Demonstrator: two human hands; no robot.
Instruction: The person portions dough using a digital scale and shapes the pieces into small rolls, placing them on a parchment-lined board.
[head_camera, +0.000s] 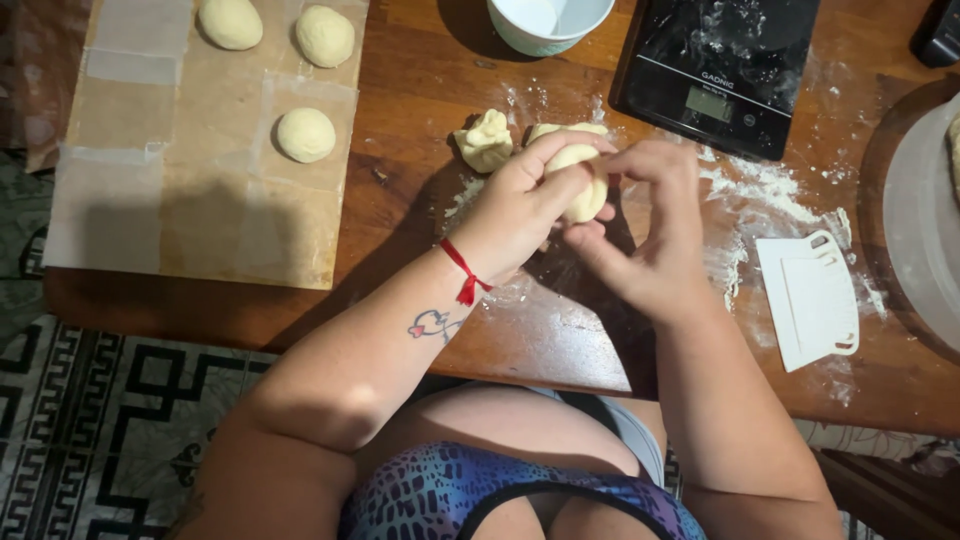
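Right in the middle of the frame both hands are on one dough piece (583, 180) held just above the floured wooden table (420, 290): the left hand (520, 205) has its fingers curled tight around it and the right hand (655, 225) is pinching it with fingertips together. I'd say keep tucking the edges under with light pressure so the skin comes out smooth. Just behind sits a rough dough lump (486, 140), a white scraper (815, 300) lies to the right, and three finished balls (305, 135) rest on parchment (150, 180) upper left, with a black scale (715, 70) and a white bowl (545, 22) along the top edge.

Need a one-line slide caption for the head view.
Both hands, left hand and right hand, cup a dough piece over a floured wooden table.
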